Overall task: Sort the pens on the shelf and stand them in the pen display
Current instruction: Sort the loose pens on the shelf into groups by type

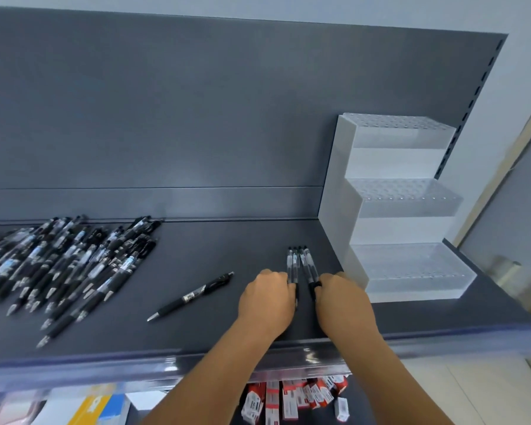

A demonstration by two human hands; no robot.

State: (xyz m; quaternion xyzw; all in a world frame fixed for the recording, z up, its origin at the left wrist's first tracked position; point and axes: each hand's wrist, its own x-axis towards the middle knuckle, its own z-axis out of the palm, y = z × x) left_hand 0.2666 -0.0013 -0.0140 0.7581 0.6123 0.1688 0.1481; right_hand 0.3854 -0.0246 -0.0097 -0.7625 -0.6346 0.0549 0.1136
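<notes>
A small bunch of clear-barrelled black pens (301,263) lies on the dark grey shelf (196,250), just left of the clear three-step pen display (408,271). My left hand (267,299) and my right hand (344,302) flank the bunch, fingers curled at its lower ends. The left hand grips the left pens and the right hand grips the right ones. The display's holes show no pens. One black click pen (192,296) lies alone, slanted, left of my hands. A big heap of black pens (65,265) covers the shelf's left part.
The shelf's back panel rises behind everything. A clear price rail (288,357) runs along the front edge. Below it, a lower shelf holds red-and-white boxes (295,397) and yellow and blue packs (98,409). A wall and door frame stand at the right.
</notes>
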